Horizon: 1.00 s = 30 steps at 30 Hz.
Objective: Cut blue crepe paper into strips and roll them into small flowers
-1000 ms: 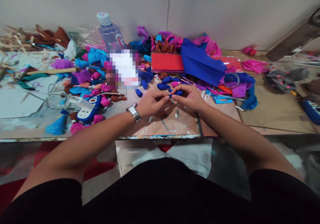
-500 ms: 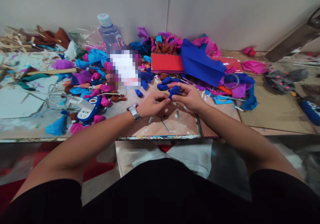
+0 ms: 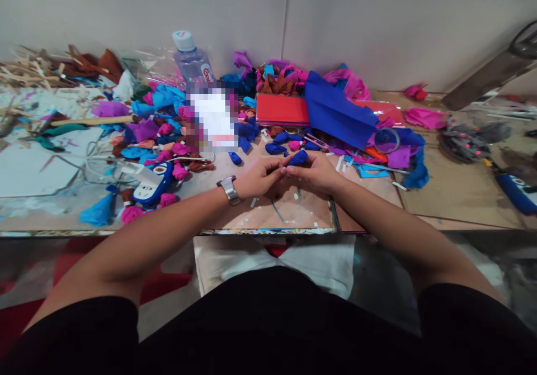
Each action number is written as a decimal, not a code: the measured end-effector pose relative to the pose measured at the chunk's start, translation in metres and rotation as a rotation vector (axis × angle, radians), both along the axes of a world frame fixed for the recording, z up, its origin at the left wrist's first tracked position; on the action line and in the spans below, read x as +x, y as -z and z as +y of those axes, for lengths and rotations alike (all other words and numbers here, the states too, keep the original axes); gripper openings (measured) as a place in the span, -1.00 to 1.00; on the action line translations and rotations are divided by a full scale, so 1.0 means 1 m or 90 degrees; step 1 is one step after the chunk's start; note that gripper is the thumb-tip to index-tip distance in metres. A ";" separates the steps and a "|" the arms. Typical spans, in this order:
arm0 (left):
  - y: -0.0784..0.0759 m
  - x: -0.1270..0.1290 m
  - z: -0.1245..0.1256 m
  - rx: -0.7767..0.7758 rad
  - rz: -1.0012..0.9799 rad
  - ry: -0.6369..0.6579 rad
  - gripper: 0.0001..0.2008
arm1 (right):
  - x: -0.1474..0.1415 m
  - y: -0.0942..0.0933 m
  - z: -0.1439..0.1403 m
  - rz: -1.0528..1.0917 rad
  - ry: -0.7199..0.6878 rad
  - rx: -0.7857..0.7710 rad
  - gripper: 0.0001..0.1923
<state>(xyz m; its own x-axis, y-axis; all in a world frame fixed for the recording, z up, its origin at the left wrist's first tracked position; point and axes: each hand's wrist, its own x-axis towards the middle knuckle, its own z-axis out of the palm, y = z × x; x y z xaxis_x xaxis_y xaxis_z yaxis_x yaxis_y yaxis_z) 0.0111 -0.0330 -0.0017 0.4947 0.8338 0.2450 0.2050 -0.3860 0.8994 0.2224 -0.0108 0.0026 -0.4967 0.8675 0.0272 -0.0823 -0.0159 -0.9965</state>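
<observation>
A small dark-blue crepe paper bud [image 3: 297, 158] is held between my hands, above the front part of the table. My right hand [image 3: 322, 172] is closed round its body with thumb and fingers. At the bud's narrow end, the fingertips of my left hand [image 3: 260, 177] pinch together, meeting those of the right. More blue paper buds [image 3: 276, 148] lie just behind the hands, with a pink one [image 3: 295, 145] among them. Near these is a pair of small scissors [image 3: 316, 141] with pink handles.
Behind stand a red paper stack [image 3: 282, 109] and a folded blue sheet [image 3: 335, 109]. To the left are a clear bottle [image 3: 193, 65], piled coloured paper pieces and a blue power strip [image 3: 153, 185] with a cable. A tape roll [image 3: 386, 140] lies right.
The blue bud has turned from upright to lying slanted in my fingers. My hands have drawn closer together, and the view has shifted slightly.
</observation>
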 end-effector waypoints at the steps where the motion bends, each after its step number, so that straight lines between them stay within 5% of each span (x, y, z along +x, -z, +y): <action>1: 0.001 -0.001 0.000 0.000 0.008 -0.006 -0.51 | 0.000 0.001 -0.001 -0.001 0.005 -0.015 -0.56; 12: 0.007 -0.006 0.003 0.114 0.080 -0.090 -0.70 | -0.007 -0.006 -0.004 0.000 0.092 -0.103 -0.49; 18: 0.003 -0.005 0.000 0.092 0.074 -0.135 -0.71 | -0.012 -0.015 0.002 -0.088 0.124 -0.106 -0.52; 30: 0.001 -0.006 0.001 0.038 0.028 -0.204 -0.71 | -0.011 -0.041 0.044 -0.201 -0.001 0.029 -0.64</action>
<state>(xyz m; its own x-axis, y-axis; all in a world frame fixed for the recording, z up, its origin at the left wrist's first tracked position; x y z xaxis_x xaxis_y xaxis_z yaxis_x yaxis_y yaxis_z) 0.0050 -0.0320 -0.0023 0.2210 0.9335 0.2825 0.3626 -0.3476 0.8647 0.2110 0.0328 0.0436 -0.4886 0.8679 -0.0899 0.2317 0.0297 -0.9723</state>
